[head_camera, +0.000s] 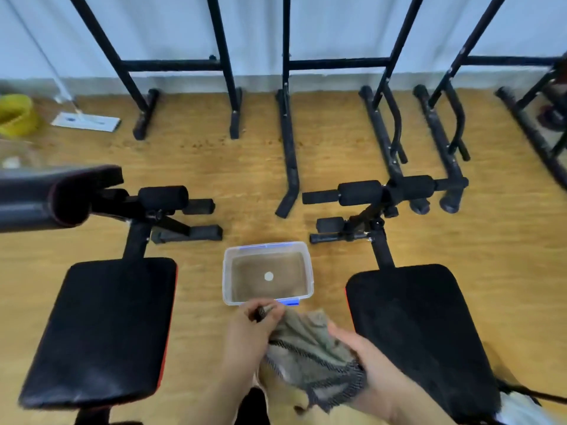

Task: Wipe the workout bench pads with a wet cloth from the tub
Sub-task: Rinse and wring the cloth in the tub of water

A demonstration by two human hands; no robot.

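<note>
I see the left hand (254,329) and right hand (362,357) both gripping the bunched grey-green cloth (306,348) just short of the water-filled tub (227,271), between the left bench pad (101,329) and right bench pad (420,332), the left perhaps also pinching a small dark item (263,311).

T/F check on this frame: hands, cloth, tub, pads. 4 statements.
1. Both hands hold the cloth. True: left hand and right hand grip it.
2. The cloth lies on a pad. False: it is held up between the left bench pad and the right bench pad.
3. The tub holds murky water. True.
4. The tub stands on the right bench pad. False: it is on the floor, between the pads.
</note>
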